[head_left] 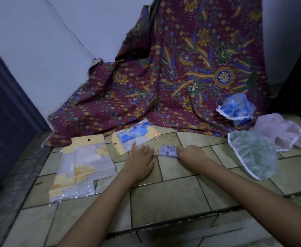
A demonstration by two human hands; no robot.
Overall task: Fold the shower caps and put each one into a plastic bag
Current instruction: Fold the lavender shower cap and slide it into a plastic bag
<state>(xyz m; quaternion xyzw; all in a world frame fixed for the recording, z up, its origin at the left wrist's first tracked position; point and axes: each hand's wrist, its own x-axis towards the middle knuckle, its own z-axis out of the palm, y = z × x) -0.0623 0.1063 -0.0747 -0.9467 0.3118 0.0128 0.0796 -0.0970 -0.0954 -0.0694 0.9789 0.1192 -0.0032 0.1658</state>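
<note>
Purple-print shower cap [168, 151], folded into a narrow strip, lies on the tiled floor [165, 195] between both hands. Right hand [192, 155] is closed, pinching the strip's right end; left hand [140, 162] lies flat and open, pressing the left end. Just beyond the left hand sits a packed bag [135, 135] with a blue cap inside (yellow header, punched hole); no readable writing. Empty bags [82, 168] stacked at left. Unfolded blue cap [236, 108], pink cap [283, 132] and green cap [255, 153] wait at right, near batik cloth [181, 68].
</note>
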